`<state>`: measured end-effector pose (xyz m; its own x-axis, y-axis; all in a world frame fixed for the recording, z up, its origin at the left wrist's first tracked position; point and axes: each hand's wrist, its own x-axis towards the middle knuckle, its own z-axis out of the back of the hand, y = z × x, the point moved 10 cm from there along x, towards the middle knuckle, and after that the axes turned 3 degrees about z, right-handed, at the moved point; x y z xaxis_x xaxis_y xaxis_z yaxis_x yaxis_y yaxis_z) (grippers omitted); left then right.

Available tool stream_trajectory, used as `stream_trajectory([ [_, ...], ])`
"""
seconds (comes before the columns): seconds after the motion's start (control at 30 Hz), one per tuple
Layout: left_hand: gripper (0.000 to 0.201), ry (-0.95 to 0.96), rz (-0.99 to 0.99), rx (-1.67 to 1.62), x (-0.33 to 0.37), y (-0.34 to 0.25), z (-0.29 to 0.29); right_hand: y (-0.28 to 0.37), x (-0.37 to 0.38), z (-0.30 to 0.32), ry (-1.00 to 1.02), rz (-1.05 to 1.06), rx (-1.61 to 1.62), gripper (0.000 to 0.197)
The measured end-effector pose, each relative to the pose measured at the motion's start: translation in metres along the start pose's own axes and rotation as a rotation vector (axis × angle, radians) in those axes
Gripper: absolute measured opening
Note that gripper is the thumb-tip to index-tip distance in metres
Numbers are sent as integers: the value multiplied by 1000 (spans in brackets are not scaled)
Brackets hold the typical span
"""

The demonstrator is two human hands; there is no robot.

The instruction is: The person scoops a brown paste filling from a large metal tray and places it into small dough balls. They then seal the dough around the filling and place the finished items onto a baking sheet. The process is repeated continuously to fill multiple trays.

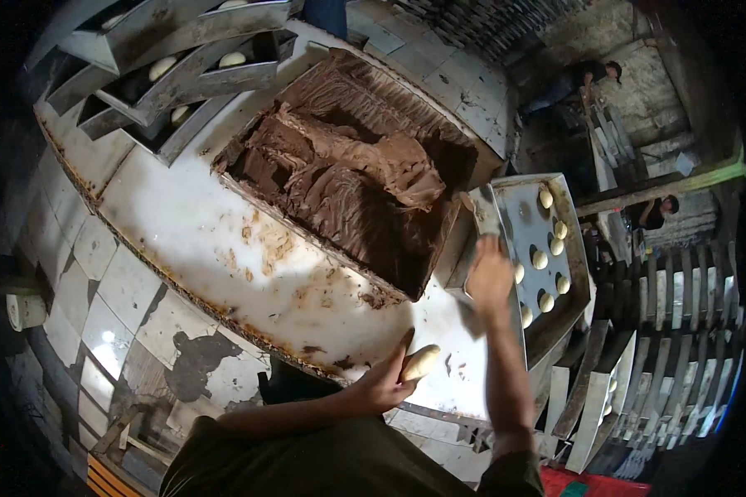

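Note:
In my left hand [379,383], near the table's front edge, rests a pale oval piece of dough [421,364], with the fingers curled around it. My right hand [490,273] is closed at the near corner of the big box, beside a metal tray [584,290]; what it grips, if anything, is hidden and slightly blurred. Several round pale dough balls [540,259] sit spaced apart in that tray. Ahead of both hands lies the large open box [323,263], holding a thick brown paste [348,190] heaped in smeared folds.
Crossed metal trays [182,83] with dough pieces are stacked at the far left of the white, brown-smeared table [182,215]. More trays [680,364] stand in rows at the right. Two people [568,83] are farther off at the right. Broken tiles [182,323] cover the floor.

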<state>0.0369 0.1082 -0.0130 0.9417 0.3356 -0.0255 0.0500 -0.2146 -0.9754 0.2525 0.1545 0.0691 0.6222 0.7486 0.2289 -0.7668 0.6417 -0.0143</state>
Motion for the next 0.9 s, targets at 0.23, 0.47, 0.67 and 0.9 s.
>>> stream_trajectory([
  [0.23, 52, 78, 309, -688, -13, 15, 40, 42, 85, -67, 453, 441, -727, 23],
  [0.47, 39, -98, 391, -518, -26, 19, 91, 83, 29, -86, 632, 897, -863, 25],
  [0.67, 33, -190, 459, -621, -12, -3, 117, 87, 18, 58, 682, 592, -248, 18],
  [0.9, 45, 201, 381, -1525, 32, -59, 111, 111, -71, 87, 60, 661, 285, 28],
])
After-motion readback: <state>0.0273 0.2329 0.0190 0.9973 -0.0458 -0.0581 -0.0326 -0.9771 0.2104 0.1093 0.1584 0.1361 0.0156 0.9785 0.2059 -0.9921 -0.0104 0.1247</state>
